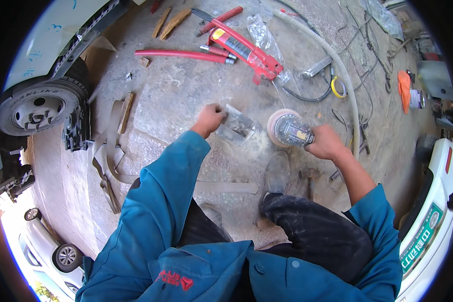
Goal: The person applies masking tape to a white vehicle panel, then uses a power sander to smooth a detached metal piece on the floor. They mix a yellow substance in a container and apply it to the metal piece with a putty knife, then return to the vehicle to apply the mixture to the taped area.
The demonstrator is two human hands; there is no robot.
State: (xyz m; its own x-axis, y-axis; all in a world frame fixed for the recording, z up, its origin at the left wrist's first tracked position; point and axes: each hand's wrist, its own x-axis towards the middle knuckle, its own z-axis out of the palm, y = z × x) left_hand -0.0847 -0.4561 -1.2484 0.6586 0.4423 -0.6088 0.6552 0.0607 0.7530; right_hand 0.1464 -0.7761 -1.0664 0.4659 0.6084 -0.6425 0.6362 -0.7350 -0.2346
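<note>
Grey metal sheet [231,133] by your curled left hand [210,120], hold unclear; right hand [327,142] grips grey round-disc sander [291,130]. Sanding, seemingly: brace it!

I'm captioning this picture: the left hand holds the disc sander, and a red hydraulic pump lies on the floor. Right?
Wrong hand: the head view shows the right hand holding the disc sander. The red hydraulic pump does lie on the floor.

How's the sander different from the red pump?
The sander is held in the right hand, while the red pump lies on the floor.
The sander is mostly grey, but the pump is mostly red.
The sander has a round pad; the pump is long and narrow.
Both are tools.
</note>
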